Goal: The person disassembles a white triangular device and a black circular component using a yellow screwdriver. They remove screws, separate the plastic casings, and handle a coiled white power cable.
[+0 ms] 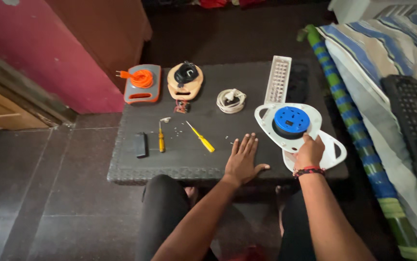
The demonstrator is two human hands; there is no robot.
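left hand [242, 159] lies flat on the dark table [170, 164], palm down, fingers spread a little, holding nothing, near the near edge and just left of the white reel. right hand [309, 152] grips the white reel casing [266, 118] at its near side, fingers curled round the edge; exact fingertip contact is hidden behind the hand. the casing carries a blue socket disc [291, 120] on top, and a second white shell [336, 150] sits under or beside it at the right near corner of the table, touching the hand. the step in hand looks like steadying or repositioning the opened white reel, with the left hand braced on the table. any next move on it would call for a firm hold on the casing and a tool, since the yellow screwdriver [201, 137] lies apart to the left, within reach of the left hand. tiny screws [177, 130] are scattered near it, easy to knock. further left: a second small screwdriver [161, 140] and a black block [141, 144]. far side of table: orange reel [142, 83], tan reel with black centre [185, 79], coiled white cord [231, 100], white led panel [278, 79]. a keyboard [414, 130] rests on striped bedding at right, well apart.
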